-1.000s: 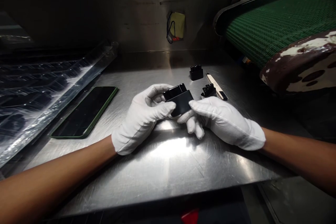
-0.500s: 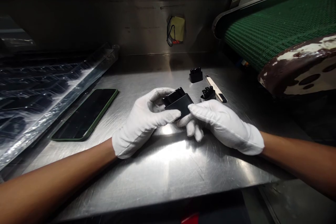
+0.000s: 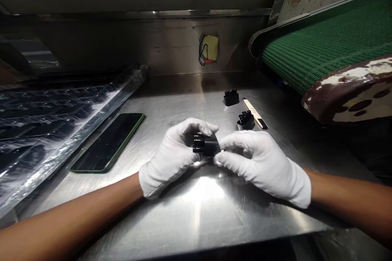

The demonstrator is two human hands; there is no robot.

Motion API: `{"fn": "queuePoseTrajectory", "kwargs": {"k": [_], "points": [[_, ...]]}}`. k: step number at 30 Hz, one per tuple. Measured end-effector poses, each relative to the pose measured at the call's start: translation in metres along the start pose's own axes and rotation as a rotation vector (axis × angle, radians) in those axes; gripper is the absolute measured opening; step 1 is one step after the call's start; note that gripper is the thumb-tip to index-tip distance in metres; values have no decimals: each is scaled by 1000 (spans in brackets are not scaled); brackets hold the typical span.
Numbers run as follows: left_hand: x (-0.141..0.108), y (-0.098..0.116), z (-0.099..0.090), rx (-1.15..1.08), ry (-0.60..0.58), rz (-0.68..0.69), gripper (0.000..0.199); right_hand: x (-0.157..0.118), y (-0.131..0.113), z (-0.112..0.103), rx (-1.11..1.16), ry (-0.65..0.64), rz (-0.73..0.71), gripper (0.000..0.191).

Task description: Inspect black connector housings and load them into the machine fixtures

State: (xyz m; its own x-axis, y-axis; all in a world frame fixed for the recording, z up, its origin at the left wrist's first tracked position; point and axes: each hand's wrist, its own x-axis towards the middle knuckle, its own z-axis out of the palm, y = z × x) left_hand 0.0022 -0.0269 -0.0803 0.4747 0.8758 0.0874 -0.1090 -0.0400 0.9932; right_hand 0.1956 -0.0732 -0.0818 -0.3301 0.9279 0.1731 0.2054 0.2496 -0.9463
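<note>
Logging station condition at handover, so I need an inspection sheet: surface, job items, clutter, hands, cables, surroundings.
Surface: metal tabletop, scratched, bright glare.
Job items: black part in hand; second part and third part beyond.
Clutter: phone, pale stick, plastic-wrapped items at left.
Hands: gloved; left hand grips the black part, right hand pinches its end.
Cables: only a thin dark cord by the yellow packet.
Surroundings: green conveyor at right, patchy paint at its end.

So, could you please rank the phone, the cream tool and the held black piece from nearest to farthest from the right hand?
1. Held black piece: at the right hand.
2. Cream tool: on the table, just beyond that hand.
3. Phone: off left, past the left hand.
</note>
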Motion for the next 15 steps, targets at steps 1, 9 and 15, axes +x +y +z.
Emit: {"fn": "queuePoseTrajectory", "kwargs": {"k": [1,9,15], "points": [[0,-1,-1,14,-8,-3,39,0,0,1,27,-9,16,12],[-2,-3,1,27,-19,11,36,-2,-1,3,204,-87,163,24],[-1,2,1,113,-43,-114,41,-3,-1,3,163,-7,163,15]]}}
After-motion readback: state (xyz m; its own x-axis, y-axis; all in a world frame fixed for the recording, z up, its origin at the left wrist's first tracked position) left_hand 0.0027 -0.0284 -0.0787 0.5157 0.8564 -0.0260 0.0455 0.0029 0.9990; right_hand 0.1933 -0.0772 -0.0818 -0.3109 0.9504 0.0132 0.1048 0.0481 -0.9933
